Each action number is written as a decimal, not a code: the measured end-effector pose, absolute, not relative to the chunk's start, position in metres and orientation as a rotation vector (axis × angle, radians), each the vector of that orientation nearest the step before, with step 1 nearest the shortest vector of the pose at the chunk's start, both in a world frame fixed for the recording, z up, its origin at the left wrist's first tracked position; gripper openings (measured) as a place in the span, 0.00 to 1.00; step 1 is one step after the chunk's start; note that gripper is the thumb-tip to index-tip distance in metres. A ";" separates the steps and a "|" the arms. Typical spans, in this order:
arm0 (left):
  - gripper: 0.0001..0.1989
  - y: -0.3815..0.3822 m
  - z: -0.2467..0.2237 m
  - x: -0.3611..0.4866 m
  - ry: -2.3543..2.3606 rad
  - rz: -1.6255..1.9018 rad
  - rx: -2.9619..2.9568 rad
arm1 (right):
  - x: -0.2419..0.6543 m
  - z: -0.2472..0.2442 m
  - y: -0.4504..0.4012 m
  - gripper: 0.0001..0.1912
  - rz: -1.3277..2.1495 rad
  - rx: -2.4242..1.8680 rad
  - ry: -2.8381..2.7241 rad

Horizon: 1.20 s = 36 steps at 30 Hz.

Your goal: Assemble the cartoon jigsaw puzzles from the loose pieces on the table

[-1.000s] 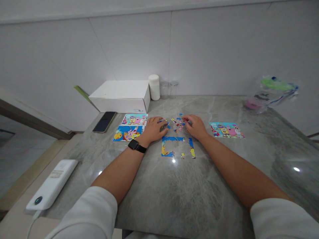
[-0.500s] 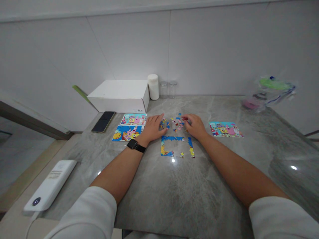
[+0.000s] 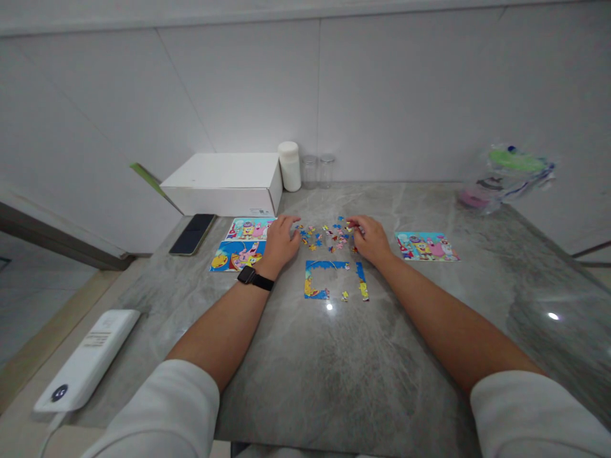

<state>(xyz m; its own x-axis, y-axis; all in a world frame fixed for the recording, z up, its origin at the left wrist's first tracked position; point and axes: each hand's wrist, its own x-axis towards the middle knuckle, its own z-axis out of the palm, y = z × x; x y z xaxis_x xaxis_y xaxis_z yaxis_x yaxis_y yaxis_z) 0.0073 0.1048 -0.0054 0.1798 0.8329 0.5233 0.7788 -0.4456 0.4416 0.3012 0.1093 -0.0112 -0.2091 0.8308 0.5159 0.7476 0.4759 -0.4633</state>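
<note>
Several loose jigsaw pieces [image 3: 312,240] lie scattered between my hands. My left hand [image 3: 282,240] rests at their left side, thumb and fingers apart, nothing in it. On the right, my right hand [image 3: 370,238] has its fingers curled at the edge of the pile; whether a piece is between the fingertips is too small to make out. Nearer to me lies a partly joined puzzle border [image 3: 310,289], blue along the top and yellow at the left. A separate joined strip [image 3: 363,283] and a single yellow piece [image 3: 345,296] lie to its right.
Picture cards lie left [image 3: 238,256] and right [image 3: 427,247]. A phone [image 3: 193,234], white box [image 3: 219,184], white bottle [image 3: 289,166] and clear jars [image 3: 326,172] stand or lie behind. A power bank [image 3: 88,359] is front left, a plastic bag [image 3: 501,178] back right.
My left hand has drawn back left from the loose pieces, uncovering more of them. My right hand stays nearly in place. The whole view has shifted slightly.
</note>
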 end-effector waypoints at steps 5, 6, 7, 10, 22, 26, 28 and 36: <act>0.14 0.103 -0.004 0.009 1.611 1.104 2.342 | 0.299 -0.005 0.105 0.15 0.134 -1.343 -2.041; 0.14 0.104 -0.005 0.009 1.613 1.116 2.336 | 0.298 -0.005 0.104 0.15 0.124 -1.349 -2.051; 0.14 0.105 -0.005 0.008 1.612 1.128 2.330 | 0.298 -0.004 0.103 0.15 0.113 -1.355 -2.061; 0.14 0.107 -0.006 0.007 1.612 1.150 2.309 | 0.297 -0.004 0.101 0.14 0.094 -1.360 -2.100; 0.14 0.109 -0.005 0.006 1.611 1.225 2.255 | 0.247 0.030 0.131 0.14 0.058 -1.369 -2.630; 0.15 0.108 -0.003 0.006 1.603 1.245 2.247 | 0.228 0.038 0.153 0.19 0.005 -1.353 -2.783; 0.15 0.107 -0.001 0.006 1.595 1.251 2.243 | 0.223 0.038 0.161 0.19 0.017 -1.312 -2.841; 0.15 0.105 0.004 0.008 1.585 1.284 2.206 | 0.218 0.035 0.170 0.14 0.090 -1.274 -2.906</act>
